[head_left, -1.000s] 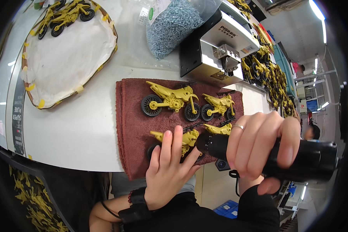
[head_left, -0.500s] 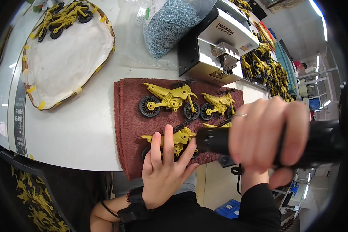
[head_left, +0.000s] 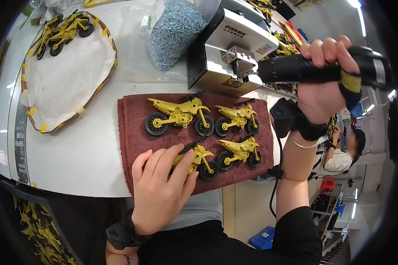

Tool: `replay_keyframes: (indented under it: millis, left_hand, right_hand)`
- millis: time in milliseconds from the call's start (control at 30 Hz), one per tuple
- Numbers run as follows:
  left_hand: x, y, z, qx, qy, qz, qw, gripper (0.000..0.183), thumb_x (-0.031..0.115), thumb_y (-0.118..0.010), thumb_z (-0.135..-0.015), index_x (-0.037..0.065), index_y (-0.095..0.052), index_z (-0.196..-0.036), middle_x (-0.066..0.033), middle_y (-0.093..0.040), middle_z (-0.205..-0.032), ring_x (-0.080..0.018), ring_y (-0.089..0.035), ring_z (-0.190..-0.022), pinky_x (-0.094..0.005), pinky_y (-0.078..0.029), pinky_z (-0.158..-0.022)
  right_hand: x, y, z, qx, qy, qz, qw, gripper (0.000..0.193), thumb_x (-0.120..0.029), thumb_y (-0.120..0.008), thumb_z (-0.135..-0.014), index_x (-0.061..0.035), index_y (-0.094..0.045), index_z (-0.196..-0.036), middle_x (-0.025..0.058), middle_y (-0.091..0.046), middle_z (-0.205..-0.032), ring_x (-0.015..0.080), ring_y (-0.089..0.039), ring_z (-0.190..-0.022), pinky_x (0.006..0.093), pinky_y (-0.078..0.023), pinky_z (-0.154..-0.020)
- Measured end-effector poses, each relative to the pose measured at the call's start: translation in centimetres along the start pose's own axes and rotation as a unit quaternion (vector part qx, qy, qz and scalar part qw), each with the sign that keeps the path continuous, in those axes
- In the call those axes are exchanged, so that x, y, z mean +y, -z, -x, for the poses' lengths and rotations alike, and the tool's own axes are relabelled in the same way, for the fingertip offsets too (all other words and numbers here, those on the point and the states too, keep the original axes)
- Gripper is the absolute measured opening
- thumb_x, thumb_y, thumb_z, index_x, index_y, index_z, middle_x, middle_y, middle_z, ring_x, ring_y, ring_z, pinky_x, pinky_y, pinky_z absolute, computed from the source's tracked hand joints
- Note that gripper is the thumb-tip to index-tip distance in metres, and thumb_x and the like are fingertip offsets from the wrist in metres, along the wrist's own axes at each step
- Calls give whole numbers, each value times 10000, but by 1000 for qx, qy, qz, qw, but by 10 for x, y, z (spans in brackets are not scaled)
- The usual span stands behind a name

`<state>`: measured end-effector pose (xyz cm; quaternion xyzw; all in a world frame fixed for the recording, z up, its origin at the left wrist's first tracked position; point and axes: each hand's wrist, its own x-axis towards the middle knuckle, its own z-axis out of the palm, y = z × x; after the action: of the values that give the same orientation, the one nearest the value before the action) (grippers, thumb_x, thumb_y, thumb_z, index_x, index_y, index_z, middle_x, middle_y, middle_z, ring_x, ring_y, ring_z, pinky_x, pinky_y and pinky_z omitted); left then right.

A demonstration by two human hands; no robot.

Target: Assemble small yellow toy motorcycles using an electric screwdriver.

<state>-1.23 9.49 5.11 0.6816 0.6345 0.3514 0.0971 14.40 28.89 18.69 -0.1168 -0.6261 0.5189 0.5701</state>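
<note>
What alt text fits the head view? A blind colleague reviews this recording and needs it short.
The left hand presses on a yellow toy motorcycle on a maroon towel holding three more, while the right hand grips a black electric screwdriver raised at a white and black box-shaped machine. A bag of screws lies behind.

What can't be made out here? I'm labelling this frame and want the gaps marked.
Head view:
- Rear half of the near-left toy motorcycle: covered by the left hand.
- Tip of the black power screwdriver held in the right hand: lost against the metal screw feeder.
- Toy motorcycles in the tray: too small for detail.
</note>
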Motion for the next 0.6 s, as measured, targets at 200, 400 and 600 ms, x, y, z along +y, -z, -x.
replay_keyframes:
  millis: [200,400,600]
  left_hand:
    - [-2,0,1,20,1,28,999,392,175,-731,-618,109,-638,-993,-59,-560,-988,-214,-530,-926,-398,-338,-897]
    - [-8,-5,3,31,-9,7,999,413,178,-741,-598,119,-642,-994,-45,-551,-954,-218,-517,-910,-401,-342,-890]
    - [-3,-8,0,40,-9,4,999,403,171,-736,-592,116,-646,-980,-43,-551,-928,-232,-514,-897,-399,-349,-872]
  right_hand:
    - [23,4,-3,15,15,11,1000,192,-84,-596,-753,-40,-488,-905,42,-455,-641,173,-482,-548,334,-408,-598]
    - [1,-17,22,-49,-70,-17,996,158,-90,-528,-768,-87,-396,-855,-16,-383,-639,96,-391,-560,273,-336,-622]
    - [-28,-45,94,-63,-82,-22,994,268,-46,-642,-731,-105,-399,-829,5,-498,-595,123,-508,-493,261,-442,-548]
